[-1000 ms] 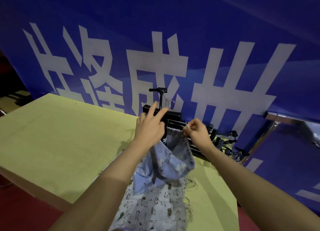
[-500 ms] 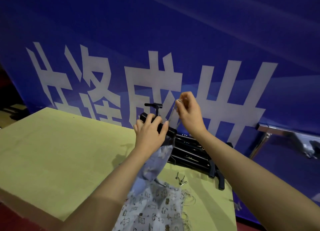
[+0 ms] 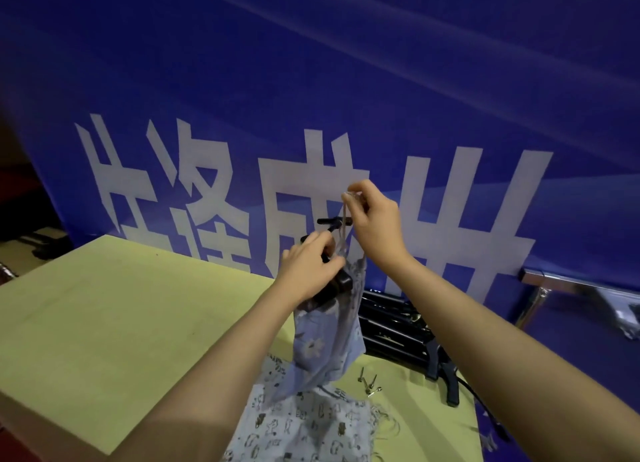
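A light blue garment (image 3: 323, 344) with a flower print hangs in the air above the yellow table (image 3: 114, 319). My left hand (image 3: 310, 267) grips a black hanger clip (image 3: 337, 285) at the top of the garment. My right hand (image 3: 375, 219) is raised above it and pinches the garment's thin strap (image 3: 344, 226), pulling it up taut. A black hanger hook (image 3: 334, 222) shows between the two hands.
A patterned cloth (image 3: 304, 427) lies on the table's near edge below the garment. Small metal clips (image 3: 369, 383) lie beside it. A pile of black hangers (image 3: 391, 326) sits at the back right. A blue banner (image 3: 311, 80) with white characters stands behind, a metal frame (image 3: 554, 281) at right.
Both hands have lifted the garment off the table. My right hand rose from hanger level with the strap pinched. My left hand closed round the black clip.
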The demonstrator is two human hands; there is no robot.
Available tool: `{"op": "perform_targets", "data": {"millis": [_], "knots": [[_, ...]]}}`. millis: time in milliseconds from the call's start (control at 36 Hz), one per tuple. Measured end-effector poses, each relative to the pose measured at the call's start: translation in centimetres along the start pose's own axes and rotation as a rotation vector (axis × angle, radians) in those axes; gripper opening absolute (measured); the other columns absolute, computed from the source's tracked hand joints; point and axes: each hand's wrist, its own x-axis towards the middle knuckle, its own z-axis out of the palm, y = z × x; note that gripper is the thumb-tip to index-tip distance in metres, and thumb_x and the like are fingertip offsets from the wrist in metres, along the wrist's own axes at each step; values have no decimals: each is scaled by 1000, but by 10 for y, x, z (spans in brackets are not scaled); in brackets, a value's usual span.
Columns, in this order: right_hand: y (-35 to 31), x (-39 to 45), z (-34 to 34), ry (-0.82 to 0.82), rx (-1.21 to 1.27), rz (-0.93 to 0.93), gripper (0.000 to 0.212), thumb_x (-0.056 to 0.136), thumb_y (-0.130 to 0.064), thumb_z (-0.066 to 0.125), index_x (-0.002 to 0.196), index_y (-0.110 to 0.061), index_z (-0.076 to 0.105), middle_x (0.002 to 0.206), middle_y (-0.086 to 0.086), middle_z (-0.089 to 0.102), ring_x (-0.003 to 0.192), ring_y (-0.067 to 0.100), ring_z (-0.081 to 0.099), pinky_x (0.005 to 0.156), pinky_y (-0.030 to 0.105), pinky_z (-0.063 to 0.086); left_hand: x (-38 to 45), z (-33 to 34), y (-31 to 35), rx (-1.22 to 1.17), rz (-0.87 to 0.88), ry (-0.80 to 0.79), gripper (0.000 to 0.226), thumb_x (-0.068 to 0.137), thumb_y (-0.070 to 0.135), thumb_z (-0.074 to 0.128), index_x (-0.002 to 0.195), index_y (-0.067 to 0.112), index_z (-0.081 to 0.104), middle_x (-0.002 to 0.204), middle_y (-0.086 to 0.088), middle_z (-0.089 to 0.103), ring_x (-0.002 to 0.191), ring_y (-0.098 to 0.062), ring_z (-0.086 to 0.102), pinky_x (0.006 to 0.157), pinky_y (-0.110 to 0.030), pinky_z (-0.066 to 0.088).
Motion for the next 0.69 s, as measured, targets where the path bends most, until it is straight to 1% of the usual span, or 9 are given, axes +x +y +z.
{"op": "perform_targets", "data": {"millis": [83,139,194,306,389,472,528,611,694], "knots": [[-5,-3,1,-9,169,93,8,96,-20,53,93,-13,57,73,-2,58,66,11,54,63,28,49,-4,2,2,45,-29,-71,20,86,39,50,98,29,37,94,5,47,91,-30,53,91,-46,36],[-7,-4,1,-1,245,136,9,95,-18,54,92,-10,57,74,0,57,68,11,53,65,27,48,-9,7,1,72,-61,-75,32,85,41,49,113,35,36,106,3,53,101,-31,54,96,-48,33],[-9,-5,2,5,307,160,9,95,-17,53,88,-11,57,70,-1,54,63,9,49,61,25,46,-12,11,0,87,-94,-52,40,84,43,49,120,38,33,111,2,57,105,-31,55,95,-47,29],[-14,-5,0,-22,398,182,9,95,-13,53,88,-9,56,64,-1,50,53,0,46,51,13,41,-12,14,3,80,-155,-23,39,79,40,54,114,34,37,103,4,57,108,-31,54,105,-52,20],[-14,-3,-2,-41,330,102,7,95,-15,55,93,-9,58,70,0,54,59,3,49,57,16,46,-9,16,7,80,-154,25,32,79,39,54,108,31,43,102,2,54,110,-33,52,108,-56,14],[-15,-1,-3,-78,268,22,5,94,-16,57,96,-12,60,74,-8,56,64,-1,52,63,14,48,-6,21,9,88,-161,67,31,81,50,51,105,30,44,106,1,51,116,-36,48,109,-58,10],[-17,-1,-4,-79,254,-7,6,93,-15,58,97,-12,61,75,-12,56,66,-4,53,63,11,47,-2,22,11,145,-189,73,41,81,59,48,113,34,46,124,-4,49,130,-42,35,111,-62,2],[-17,0,-7,-62,271,-21,7,92,-11,59,97,-6,62,74,-13,56,65,-7,54,62,9,44,3,18,18,290,-202,84,56,82,70,38,126,36,47,152,-11,26,141,-48,-9,109,-62,-14],[-17,0,-11,-22,268,-43,7,93,-8,57,95,-2,60,72,-12,54,62,-4,52,60,10,41,7,12,24,372,-147,109,54,84,67,39,115,29,60,158,-7,13,140,-41,-27,109,-58,-19]]}}
